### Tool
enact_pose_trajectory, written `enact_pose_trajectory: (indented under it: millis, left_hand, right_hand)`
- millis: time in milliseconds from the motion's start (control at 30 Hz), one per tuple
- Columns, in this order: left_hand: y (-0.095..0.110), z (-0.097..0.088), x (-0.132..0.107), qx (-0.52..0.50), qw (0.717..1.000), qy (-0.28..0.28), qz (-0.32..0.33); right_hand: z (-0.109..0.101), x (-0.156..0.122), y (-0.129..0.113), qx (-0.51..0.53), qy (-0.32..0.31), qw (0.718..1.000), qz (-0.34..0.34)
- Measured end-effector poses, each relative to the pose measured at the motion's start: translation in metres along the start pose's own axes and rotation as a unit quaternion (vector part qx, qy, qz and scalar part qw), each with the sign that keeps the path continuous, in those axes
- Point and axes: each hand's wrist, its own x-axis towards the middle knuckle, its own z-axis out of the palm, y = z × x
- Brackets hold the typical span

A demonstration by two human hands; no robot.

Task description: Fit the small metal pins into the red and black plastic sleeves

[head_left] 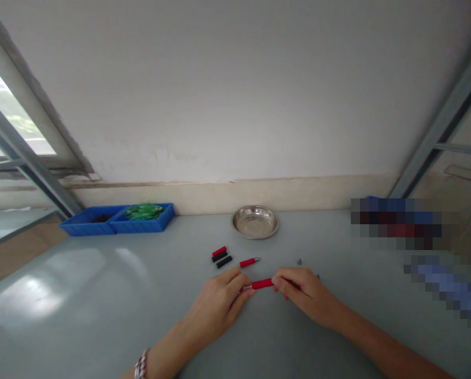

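Between my two hands lies a red pen barrel [262,284], held level just over the table. My left hand [218,299] is closed on its silvery end, with thumb and fingers pinched together. At the other end, my right hand [307,296] pinches the red part; its fingertips hide that end. Just beyond the hands rests a red pen part with a silver tip [249,261]. To its left are a red tube [219,251] and two black tubes, one of them a black tube [224,262] nearer me. A small grey piece [299,261] lies past my right hand.
Against the wall stands a round steel dish [255,223]. Two joined blue trays are at the back left: one blue tray [162,223] holds green pieces, the other dark ones. Metal frame posts rise on both sides. A pixelated area covers the right side.
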Motion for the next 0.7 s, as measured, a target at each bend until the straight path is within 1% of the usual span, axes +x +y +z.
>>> enact_pose_trajectory:
  millis: [100, 267, 367, 433, 533, 600, 700]
  left_hand:
    - [-0.0002, 0.0001, 0.0003, -0.004, 1.000, -0.009, -0.005]
    - [-0.0022, -0.0004, -0.0004, -0.035, 0.999, -0.015, -0.016]
    - [-0.0015, -0.0021, -0.0003, -0.083, 0.996, -0.002, -0.020]
    - [-0.0001, -0.0036, 0.0008, -0.132, 0.991, 0.002, -0.033]
    - [0.0020, -0.0051, 0.0029, -0.224, 0.971, -0.021, -0.086]
    - [0.0027, -0.0051, 0.0038, -0.288, 0.948, -0.039, -0.129]
    - [0.0034, -0.0040, 0.0040, -0.375, 0.908, -0.051, -0.182]
  right_hand:
    - [-0.0013, 0.0006, 0.0001, -0.006, -0.006, 1.000, 0.010]
    - [-0.0054, 0.0002, -0.0009, -0.055, 0.001, 0.998, -0.016]
    - [-0.0085, -0.0005, -0.0006, -0.077, 0.009, 0.996, -0.039]
    - [-0.0095, -0.0013, 0.0009, -0.097, 0.018, 0.993, -0.068]
    - [-0.0084, -0.0032, 0.0046, -0.139, 0.043, 0.981, -0.127]
    - [-0.0066, -0.0044, 0.0063, -0.173, 0.065, 0.970, -0.161]
    - [-0.0042, -0.0053, 0.0050, -0.233, 0.097, 0.948, -0.194]
